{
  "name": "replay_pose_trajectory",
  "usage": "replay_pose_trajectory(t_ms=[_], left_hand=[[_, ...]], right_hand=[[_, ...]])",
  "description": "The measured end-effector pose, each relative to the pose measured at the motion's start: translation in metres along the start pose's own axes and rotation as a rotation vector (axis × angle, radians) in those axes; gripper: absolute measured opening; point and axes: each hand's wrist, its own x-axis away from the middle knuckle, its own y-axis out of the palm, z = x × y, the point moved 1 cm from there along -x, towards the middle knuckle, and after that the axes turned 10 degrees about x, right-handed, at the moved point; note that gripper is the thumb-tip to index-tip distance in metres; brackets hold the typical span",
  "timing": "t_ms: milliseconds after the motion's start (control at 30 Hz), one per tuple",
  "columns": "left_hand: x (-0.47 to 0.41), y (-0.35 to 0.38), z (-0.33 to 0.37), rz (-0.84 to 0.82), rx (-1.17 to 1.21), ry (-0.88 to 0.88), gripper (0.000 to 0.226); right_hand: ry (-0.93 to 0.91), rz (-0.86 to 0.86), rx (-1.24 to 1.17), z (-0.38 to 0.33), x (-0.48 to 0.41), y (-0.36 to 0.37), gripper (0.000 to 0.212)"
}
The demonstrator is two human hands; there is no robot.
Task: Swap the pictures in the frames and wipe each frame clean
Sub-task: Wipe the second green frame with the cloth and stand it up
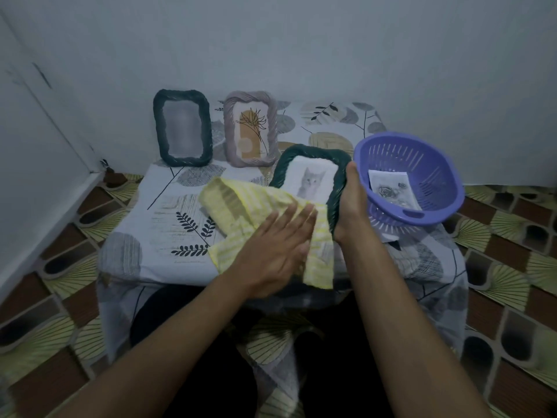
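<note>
Two bare forearms reach forward over the person's dark lap to the table (168,251), which is covered with a leaf-print sheet. The left hand (280,245) lies flat, fingers straight, pressing a yellow cloth (241,206) onto the lower part of a dark green frame (313,152). The right hand (351,203) grips that frame's right edge, fingers wrapped behind the rim and thumb on the front. The frame holds a cat picture (313,179), its lower part covered by the cloth. Just right of the right hand sits a purple basket (401,158) with slotted walls, tipped toward the camera; inside it lies a single rose picture (391,188), face up against the near wall. Beyond the left hand, two more frames stand upright against the wall: a dark frame (158,128) whose centre looks blurred grey, and beside it a mauve frame (272,128) showing a plant picture (251,128).
</note>
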Motion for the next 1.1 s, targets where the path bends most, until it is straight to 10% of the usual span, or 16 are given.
replay_pose_trajectory(t_ms=[267, 500, 733, 967, 1100], left_hand=[[-0.042, -0.035, -0.032, 0.235, -0.103, -0.593, 0.063], [-0.033, -0.016, 0.002, 0.094, 0.096, -0.009, 0.065], [0.005, -0.023, -0.055, 0.103, -0.162, 0.148, 0.047], [0.026, -0.053, -0.125, 0.48, -0.007, -0.379, 0.043], [0.025, -0.052, -0.122, 0.314, -0.083, -0.68, 0.056]], right_hand=[[0.126, -0.153, 0.101, 0.053, 0.013, 0.031, 0.053], [0.205, -0.14, -0.038, 0.033, 0.0, 0.026, 0.048], [0.104, 0.044, -0.029, 0.013, -0.018, 0.007, 0.056], [0.038, 0.119, -0.079, 0.007, -0.031, 0.009, 0.054], [0.089, 0.143, -0.091, 0.016, -0.036, 0.007, 0.056]])
